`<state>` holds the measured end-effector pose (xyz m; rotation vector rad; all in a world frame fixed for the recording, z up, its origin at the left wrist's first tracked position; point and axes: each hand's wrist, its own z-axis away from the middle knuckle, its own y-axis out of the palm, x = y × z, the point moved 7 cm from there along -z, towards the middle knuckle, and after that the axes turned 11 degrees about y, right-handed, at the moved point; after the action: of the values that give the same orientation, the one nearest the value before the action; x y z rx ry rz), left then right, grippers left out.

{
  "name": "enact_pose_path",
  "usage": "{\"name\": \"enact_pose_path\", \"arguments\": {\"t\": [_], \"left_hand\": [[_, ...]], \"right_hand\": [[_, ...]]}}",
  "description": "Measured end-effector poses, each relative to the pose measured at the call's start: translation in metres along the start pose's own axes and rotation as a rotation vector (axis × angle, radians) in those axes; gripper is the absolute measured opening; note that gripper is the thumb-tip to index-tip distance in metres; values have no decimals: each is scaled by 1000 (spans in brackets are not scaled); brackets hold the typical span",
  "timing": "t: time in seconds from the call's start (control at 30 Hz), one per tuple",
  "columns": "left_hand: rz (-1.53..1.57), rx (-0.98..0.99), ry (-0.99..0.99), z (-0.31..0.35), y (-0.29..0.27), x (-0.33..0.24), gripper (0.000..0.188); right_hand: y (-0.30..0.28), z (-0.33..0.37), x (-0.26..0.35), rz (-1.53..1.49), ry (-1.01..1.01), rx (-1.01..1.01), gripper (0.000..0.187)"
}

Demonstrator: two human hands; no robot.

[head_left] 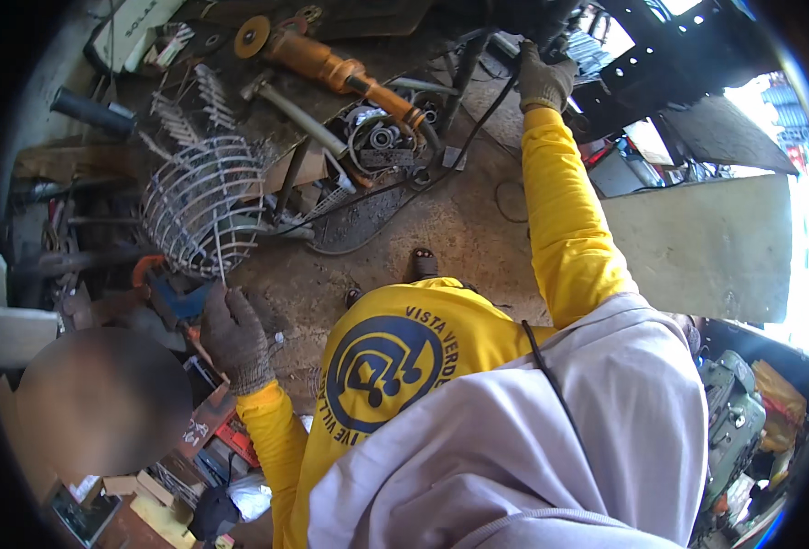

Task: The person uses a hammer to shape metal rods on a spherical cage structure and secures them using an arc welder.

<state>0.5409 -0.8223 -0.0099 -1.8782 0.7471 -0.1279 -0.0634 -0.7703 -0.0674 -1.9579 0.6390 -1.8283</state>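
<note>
My left hand [235, 340], in a dark knitted glove, is low on the left with its fingers pinched round the lower end of a thin metal rod [221, 261]. That rod runs up against a rounded cage of bent metal rods [205, 188], topped by several ridged or twisted bars [212, 96]. My right arm stretches far forward. At its end my gloved right hand [547, 80] is closed at a dark metal fixture at the top; what its fingers grip is hidden.
An orange angle grinder [318, 64] and a hammer [299, 117] lie on the dark worktable [231, 69]. A black cable [478, 123] loops down beside it. Mixed metal parts [382, 137] sit underneath. A pale panel [716, 242] stands at right; clutter and a blurred round patch are at lower left.
</note>
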Motion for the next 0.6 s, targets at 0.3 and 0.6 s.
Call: {"name": "enact_pose_path", "arguments": {"t": [0.3,0.6], "left_hand": [[19,-40,-66,-1,-10,6,23],[-24,45,-79,10,-5,10,26]], "right_hand": [[33,-31,9,132,-229,90,58],[10,-37,64,-111,-311,-60,48]]}}
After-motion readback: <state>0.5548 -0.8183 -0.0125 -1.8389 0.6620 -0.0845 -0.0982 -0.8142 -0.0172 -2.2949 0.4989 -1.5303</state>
